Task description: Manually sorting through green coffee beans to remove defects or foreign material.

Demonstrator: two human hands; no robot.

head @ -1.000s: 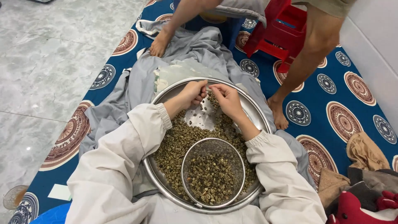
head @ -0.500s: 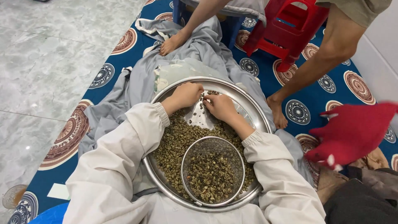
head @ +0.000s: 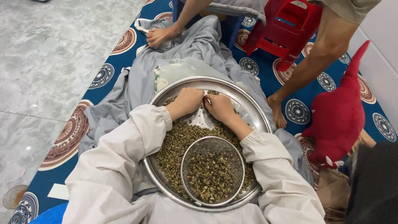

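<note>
Your left hand (head: 188,101) and right hand (head: 220,108) rest curled, fingers together, on beans (head: 178,143) beyond the sieve (head: 212,171) in the tray (head: 248,108).

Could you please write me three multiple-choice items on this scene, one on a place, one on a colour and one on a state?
1. Where does the sieve sit?
A. inside the tray, on the beans
B. on the tiled floor
C. on the stool

2. What colour is the stool?
A. green
B. red
C. white

3. How do the left hand and right hand stand?
A. raised well above the tray
B. gripping the sieve's rim
C. down among the beans at the far side of the tray

Answers:
1. A: the sieve rests on the beans in the near part of the tray.
2. B: the plastic stool on the mat is plainly red.
3. C: both hands are curled close together on the beans by a bare patch of tray.
</note>
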